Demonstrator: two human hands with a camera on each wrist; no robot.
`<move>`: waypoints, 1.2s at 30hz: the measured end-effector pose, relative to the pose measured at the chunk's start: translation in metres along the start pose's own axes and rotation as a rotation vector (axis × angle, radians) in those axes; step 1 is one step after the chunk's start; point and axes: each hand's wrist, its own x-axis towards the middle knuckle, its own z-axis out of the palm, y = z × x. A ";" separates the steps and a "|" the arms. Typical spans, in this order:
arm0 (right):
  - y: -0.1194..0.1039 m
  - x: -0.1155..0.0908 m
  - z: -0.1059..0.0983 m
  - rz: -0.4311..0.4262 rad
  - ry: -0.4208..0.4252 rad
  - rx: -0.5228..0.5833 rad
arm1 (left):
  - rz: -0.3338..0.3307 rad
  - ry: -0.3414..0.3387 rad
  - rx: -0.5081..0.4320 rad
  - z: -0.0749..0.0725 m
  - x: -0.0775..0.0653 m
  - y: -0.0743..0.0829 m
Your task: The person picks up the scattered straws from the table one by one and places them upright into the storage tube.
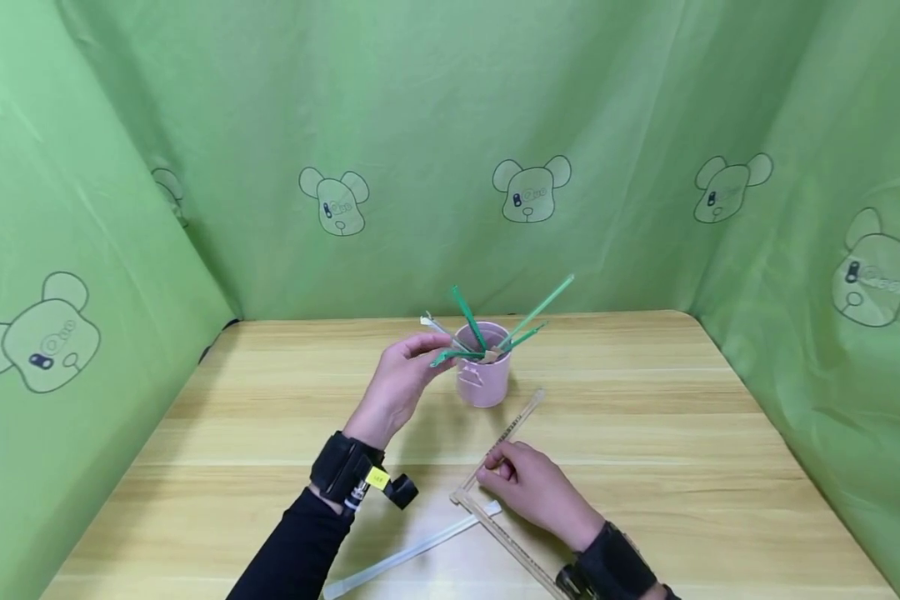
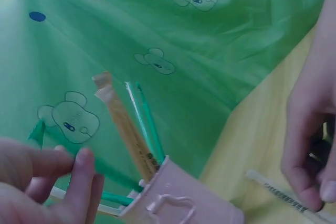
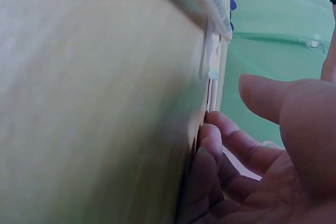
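Observation:
A pink bucket [image 1: 483, 385] stands near the back of the table with several thin straws in it, among them an upright green straw [image 1: 468, 317] and a brown paper-wrapped straw [image 2: 126, 129]. At its left rim my left hand [image 1: 401, 379] pinches a bent green straw [image 2: 115, 174] between thumb and fingertips. My right hand [image 1: 536, 492] lies low over the table, its fingertips touching a wrapped straw with printing [image 1: 513, 425]. In the right wrist view the thumb [image 3: 262, 95] stands apart from the curved fingers; their exact contact with the straw is partly hidden.
A second printed wrapped straw [image 1: 513, 546] slants toward the right wrist and meets the first at one end. Beneath it lies a white wrapped straw [image 1: 412, 552]. Green curtains [image 1: 435, 100] with bear-like faces enclose the wooden table [image 1: 667, 433] at back and sides.

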 end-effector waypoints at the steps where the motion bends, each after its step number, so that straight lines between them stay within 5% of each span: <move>1: 0.000 0.000 0.000 -0.002 -0.001 -0.002 | -0.006 -0.028 -0.015 0.000 0.000 -0.002; 6: -0.002 -0.002 -0.004 -0.006 -0.028 0.006 | 0.009 -0.100 0.048 -0.005 -0.008 -0.008; 15: -0.015 -0.029 -0.011 -0.037 -0.229 0.036 | 0.071 0.019 0.412 -0.032 -0.037 -0.017; 21: -0.015 -0.032 -0.007 -0.073 -0.222 -0.021 | 0.114 0.012 0.665 -0.051 -0.061 -0.033; 26: -0.020 -0.029 -0.014 -0.052 -0.194 -0.006 | 0.121 -0.118 0.835 -0.063 -0.081 -0.046; 36: -0.043 -0.011 -0.065 -0.046 -0.033 0.097 | 0.085 -0.549 1.020 -0.068 -0.111 -0.060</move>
